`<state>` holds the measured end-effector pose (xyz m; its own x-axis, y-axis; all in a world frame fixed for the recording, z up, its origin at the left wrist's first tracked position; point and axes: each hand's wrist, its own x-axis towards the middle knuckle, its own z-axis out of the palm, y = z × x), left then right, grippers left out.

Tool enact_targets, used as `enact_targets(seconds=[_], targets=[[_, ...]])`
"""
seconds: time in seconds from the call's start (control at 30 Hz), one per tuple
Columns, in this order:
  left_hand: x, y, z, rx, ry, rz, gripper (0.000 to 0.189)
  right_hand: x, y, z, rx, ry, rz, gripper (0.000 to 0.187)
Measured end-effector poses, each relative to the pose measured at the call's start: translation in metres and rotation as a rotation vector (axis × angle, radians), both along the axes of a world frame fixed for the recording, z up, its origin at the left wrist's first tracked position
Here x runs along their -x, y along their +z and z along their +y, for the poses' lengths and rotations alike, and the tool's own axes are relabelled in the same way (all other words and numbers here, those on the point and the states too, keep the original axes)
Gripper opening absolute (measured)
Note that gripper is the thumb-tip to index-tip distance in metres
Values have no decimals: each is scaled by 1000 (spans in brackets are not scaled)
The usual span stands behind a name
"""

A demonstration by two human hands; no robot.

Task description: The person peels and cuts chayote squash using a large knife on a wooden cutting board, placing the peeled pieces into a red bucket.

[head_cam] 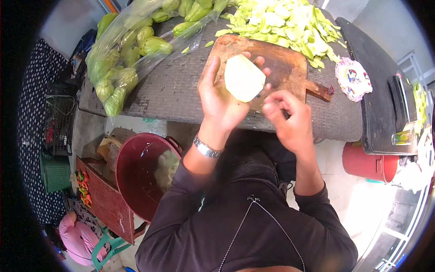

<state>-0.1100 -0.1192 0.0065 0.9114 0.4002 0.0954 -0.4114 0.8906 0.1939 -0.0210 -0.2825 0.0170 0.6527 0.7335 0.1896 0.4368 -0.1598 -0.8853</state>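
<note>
My left hand (219, 103) is palm up over the table, with a pale, peeled chayote (244, 78) resting in it, the fingers curled around its far side. The peeled face is toward me and has flat, angular facets. My right hand (289, 117) is just to the right of the chayote and a little nearer to me. Its fingers are curled in and slightly blurred; whether something thin is held in them cannot be made out. Beneath both hands is a worn wooden cutting board (285, 63), its handle pointing right.
A clear plastic bag (136, 51) of green chayotes lies at the left. Green peelings (282, 23) are heaped behind the board, with a printed cloth (353, 79) at right. Below the table's left side stands a red tub (136, 173) holding pale pieces. Someone in pink (81, 238) sits lower left.
</note>
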Motion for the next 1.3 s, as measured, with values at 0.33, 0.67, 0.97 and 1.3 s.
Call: enact_targets(seconds=[0.33, 0.67, 0.97, 1.3], targets=[[-23, -6, -3, -70, 31, 32, 59, 15, -18, 1, 70, 12, -431, 71], [-27, -5, -7, -82, 102, 51, 55, 20, -22, 7, 83, -71, -464, 71], [-24, -19, -33, -113, 96, -18, 58, 13, -19, 13, 51, -42, -260, 69], [-25, -19, -46, -183, 338, 151, 62, 17, -24, 16, -59, -108, -212, 74]])
